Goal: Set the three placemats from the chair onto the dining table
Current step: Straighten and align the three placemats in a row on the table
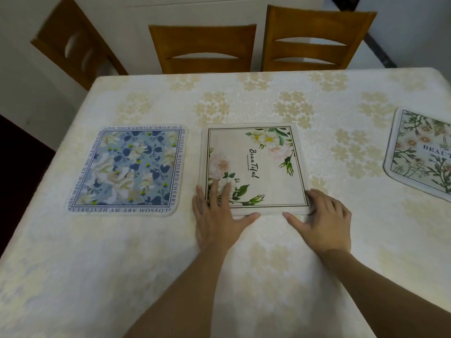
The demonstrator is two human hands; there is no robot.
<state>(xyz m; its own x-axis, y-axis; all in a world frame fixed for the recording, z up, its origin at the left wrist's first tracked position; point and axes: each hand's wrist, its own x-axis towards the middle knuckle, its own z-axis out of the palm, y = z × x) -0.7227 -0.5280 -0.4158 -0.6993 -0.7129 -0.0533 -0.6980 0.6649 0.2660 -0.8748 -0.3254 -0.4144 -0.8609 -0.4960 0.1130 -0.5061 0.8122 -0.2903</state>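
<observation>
Three placemats lie flat on the dining table (244, 276). A blue floral placemat (127, 169) is at the left. A cream placemat (253, 167) with pink and white flowers and the word "Beautiful" is in the middle. A green floral placemat (422, 154) sits at the right, cut off by the frame edge. My left hand (217, 215) rests flat, its straight fingers on the cream mat's near left corner. My right hand (324, 220) lies at the near right corner, fingers touching the mat's edge, thumb on the tablecloth.
A cream tablecloth with a pale gold flower pattern covers the table. Two wooden chairs (205, 47) (314, 37) stand at the far side, and a third chair (75, 45) stands at the far left corner. A white wall is behind them.
</observation>
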